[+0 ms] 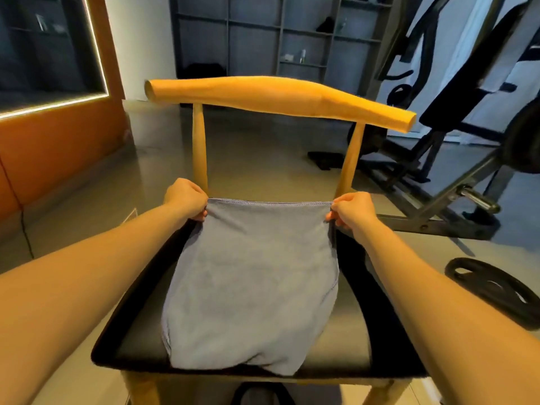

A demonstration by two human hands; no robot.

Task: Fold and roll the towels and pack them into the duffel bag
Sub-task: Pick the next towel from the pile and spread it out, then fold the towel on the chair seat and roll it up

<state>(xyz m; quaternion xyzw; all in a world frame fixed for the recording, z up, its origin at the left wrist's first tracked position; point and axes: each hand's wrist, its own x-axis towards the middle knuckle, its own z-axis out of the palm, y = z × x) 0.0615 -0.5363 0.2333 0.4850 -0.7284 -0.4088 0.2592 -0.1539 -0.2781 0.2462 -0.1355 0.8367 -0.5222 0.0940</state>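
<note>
A grey-blue towel (254, 282) lies spread over the black seat (140, 323) of a wooden chair, its near end hanging to the seat's front edge. My left hand (187, 198) pinches the towel's far left corner. My right hand (352, 210) pinches the far right corner. The stitched far hem is stretched straight between both hands, just in front of the chair's back posts. A dark rounded shape (257, 394) shows under the seat's front edge; I cannot tell whether it is the duffel bag.
The chair's curved wooden backrest (277, 99) rises beyond my hands. A weight bench frame (455, 182) stands to the right, with a black weight plate (496, 287) on the floor. An orange wall panel (58, 147) is at left, grey shelving (263, 39) at the back.
</note>
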